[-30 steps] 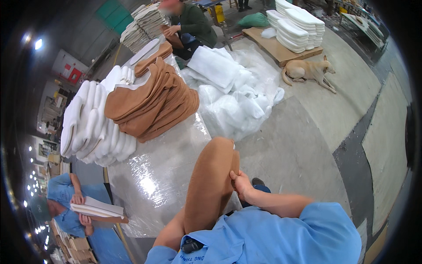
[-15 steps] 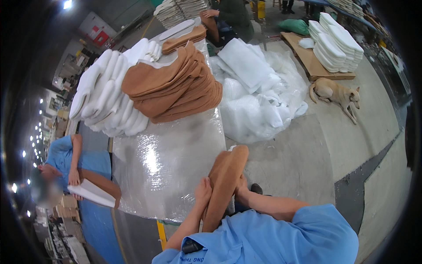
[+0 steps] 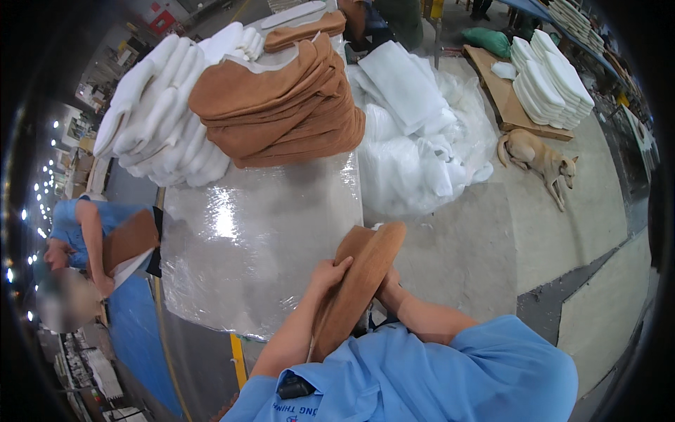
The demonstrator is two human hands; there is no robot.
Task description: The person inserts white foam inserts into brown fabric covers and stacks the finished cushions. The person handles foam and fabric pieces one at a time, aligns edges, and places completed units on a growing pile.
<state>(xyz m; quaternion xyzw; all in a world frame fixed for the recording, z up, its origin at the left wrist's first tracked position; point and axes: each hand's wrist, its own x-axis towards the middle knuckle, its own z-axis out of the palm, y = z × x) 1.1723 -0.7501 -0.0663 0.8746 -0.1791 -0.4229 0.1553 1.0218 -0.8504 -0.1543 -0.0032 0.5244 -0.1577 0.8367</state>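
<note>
Fingers (image 3: 343, 264) grip brown cloth (image 3: 368, 287) near lettered shirt (image 3: 401, 369).

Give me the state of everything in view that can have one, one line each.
Brown piece: held, tilted
Left hand: gripping the brown piece
Right hand: at the brown piece, fingers hidden
Brown stack: piled, creased
White padded pieces: stacked
Table: covered in shiny plastic
Clear plastic: crumpled
Dog: lying down

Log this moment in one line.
left hand: holds brown piece | right hand: at its right side, grip partly hidden | table: brown pile, white stack
</note>
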